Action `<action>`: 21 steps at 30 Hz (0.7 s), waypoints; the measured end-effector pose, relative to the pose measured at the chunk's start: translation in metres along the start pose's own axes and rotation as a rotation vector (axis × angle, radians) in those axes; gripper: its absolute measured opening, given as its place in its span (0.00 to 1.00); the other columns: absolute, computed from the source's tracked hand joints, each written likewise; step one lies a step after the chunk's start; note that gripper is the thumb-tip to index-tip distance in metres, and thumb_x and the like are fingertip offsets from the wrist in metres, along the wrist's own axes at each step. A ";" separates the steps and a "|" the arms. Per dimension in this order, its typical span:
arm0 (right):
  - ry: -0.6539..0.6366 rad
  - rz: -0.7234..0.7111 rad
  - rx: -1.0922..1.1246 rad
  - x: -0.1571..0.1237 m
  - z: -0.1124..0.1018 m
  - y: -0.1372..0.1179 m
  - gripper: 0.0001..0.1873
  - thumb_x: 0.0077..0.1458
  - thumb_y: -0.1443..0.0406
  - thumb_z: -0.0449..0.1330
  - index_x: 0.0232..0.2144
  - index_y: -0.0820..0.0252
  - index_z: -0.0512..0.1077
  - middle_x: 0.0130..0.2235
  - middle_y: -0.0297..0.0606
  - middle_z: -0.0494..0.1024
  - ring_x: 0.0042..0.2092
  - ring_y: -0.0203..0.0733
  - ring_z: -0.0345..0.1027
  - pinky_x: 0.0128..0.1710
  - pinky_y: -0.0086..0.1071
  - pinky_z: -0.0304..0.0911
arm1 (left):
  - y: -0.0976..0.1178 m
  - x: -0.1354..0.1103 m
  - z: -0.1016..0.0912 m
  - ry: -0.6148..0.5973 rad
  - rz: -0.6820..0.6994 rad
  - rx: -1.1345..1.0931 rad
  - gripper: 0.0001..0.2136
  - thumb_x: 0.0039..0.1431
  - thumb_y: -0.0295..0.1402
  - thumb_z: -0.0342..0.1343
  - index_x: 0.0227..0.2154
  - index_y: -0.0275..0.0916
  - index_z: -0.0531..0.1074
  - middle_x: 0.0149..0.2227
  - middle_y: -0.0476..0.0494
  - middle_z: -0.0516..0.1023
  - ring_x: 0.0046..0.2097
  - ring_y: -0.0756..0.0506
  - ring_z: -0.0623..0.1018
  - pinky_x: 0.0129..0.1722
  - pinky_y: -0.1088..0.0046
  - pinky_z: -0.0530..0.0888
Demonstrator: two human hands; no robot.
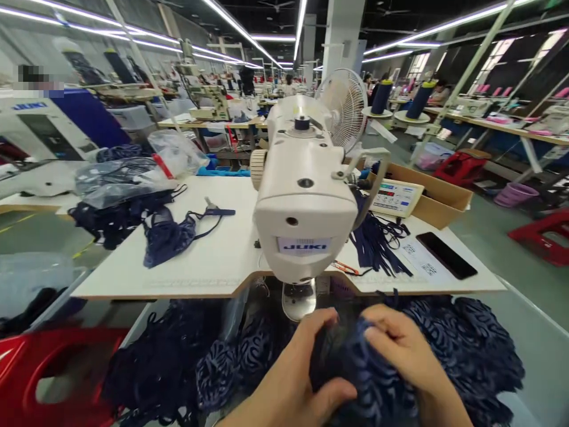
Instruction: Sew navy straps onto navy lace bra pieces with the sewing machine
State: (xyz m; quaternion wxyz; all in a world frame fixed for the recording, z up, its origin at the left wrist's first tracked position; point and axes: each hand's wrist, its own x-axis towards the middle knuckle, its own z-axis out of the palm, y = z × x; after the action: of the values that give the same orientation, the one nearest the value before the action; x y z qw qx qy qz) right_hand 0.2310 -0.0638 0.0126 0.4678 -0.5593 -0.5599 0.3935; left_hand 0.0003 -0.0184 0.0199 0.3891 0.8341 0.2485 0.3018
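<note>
My right hand (402,350) pinches a navy patterned fabric piece (371,373), which hangs down in front of me and is smeared by motion. My left hand (297,373) is just left of that piece, thumb and fingers spread, with nothing visible between them. Above both hands stands the white head of a JUKI sewing machine (306,196), its metal plate (299,299) jutting toward me. Navy patterned garments (471,356) are heaped at the right, beside my right hand. More dark navy garments (169,356) fill the area left of my left hand.
A navy bra (171,237) lies on the white tabletop (213,255), left of the machine. To its right are navy straps (382,243), orange snips (345,268), a phone (447,255) and a control panel (395,198). A red stool (89,350) stands at lower left.
</note>
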 end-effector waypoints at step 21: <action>0.482 0.255 -0.374 0.139 -0.035 0.085 0.09 0.56 0.62 0.58 0.27 0.59 0.65 0.30 0.36 0.69 0.35 0.41 0.65 0.34 0.30 0.56 | -0.030 0.026 -0.018 0.294 0.200 1.083 0.13 0.69 0.27 0.41 0.43 0.35 0.72 0.41 0.40 0.78 0.42 0.41 0.76 0.43 0.62 0.72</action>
State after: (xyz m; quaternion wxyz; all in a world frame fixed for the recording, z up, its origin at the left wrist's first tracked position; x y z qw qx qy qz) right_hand 0.2955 0.0772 -0.0484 0.4229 -0.7783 -0.4210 0.1955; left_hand 0.0003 0.0248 0.0136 -0.1631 0.8834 0.3390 0.2795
